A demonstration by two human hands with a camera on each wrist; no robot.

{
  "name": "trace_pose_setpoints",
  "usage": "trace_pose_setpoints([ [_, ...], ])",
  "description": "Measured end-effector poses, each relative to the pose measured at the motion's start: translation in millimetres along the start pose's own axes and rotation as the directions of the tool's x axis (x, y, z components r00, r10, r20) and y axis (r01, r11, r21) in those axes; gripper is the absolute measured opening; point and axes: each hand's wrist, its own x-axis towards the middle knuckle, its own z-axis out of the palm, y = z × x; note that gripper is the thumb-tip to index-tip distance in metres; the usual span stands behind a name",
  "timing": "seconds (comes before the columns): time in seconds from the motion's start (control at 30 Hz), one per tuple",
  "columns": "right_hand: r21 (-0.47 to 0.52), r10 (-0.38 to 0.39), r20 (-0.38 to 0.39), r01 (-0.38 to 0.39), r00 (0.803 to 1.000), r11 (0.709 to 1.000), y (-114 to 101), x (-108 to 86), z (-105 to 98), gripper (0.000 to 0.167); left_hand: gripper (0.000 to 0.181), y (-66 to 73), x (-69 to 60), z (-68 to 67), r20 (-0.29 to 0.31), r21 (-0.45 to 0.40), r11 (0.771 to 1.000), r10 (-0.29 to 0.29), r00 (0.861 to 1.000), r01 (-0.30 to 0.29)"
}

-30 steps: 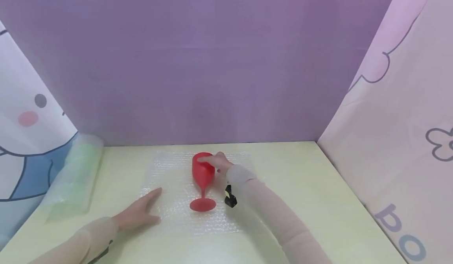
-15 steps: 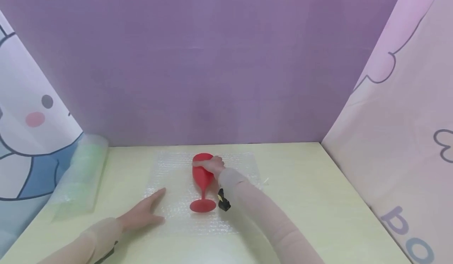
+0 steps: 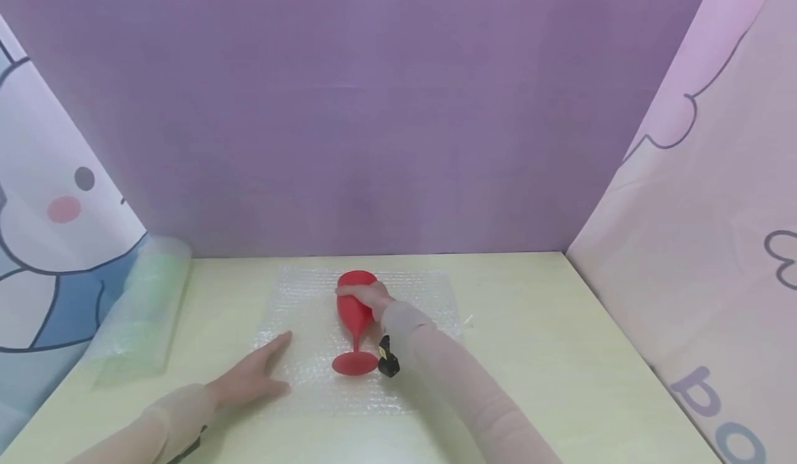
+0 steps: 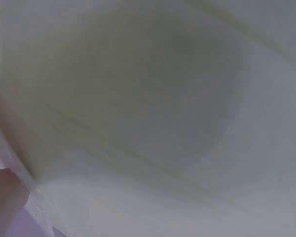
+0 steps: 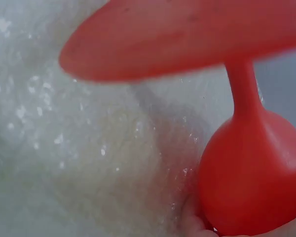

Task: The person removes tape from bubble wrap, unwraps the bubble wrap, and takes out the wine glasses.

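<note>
A red goblet [image 3: 355, 322] lies over a sheet of bubble wrap [image 3: 311, 381], its bowl toward the back and its round foot toward the front. My right hand [image 3: 370, 297] grips the bowl from the right, thumb or finger across its top; in the right wrist view fingers curl round the bowl of the goblet [image 5: 251, 177]. My left hand [image 3: 248, 377] rests at the sheet's front left edge, fingers spread, holding nothing. In the left wrist view only a bit of the left hand [image 4: 7, 200] shows at the lower left corner.
A roll of bubble wrap [image 3: 144, 305] stands on the pale table [image 3: 548, 353] at the left. A purple wall [image 3: 373, 104] closes the back, and printed cloths hang on the left [image 3: 68, 243] and right [image 3: 697, 229].
My right hand has moved left and slightly forward toward me, from the goblet's rim to around its bowl. The view has shifted slightly; the left hand stays by the sheet's edge.
</note>
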Motion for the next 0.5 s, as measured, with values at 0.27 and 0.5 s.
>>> trace_pose_setpoints([
  [0.27,-0.002,-0.014,-0.002,0.014,1.0,1.0,2.3,-0.1,-4.8,0.086,0.093,-3.4,1.3,3.3,-0.005,0.011,1.0,0.011,1.0,-0.011],
  [0.5,0.016,-0.024,0.021,0.024,0.999,1.0,-2.2,-5.6,-7.8,0.086,0.093,-0.8,-0.7,1.8,-0.016,0.036,0.999,0.028,0.999,-0.027],
])
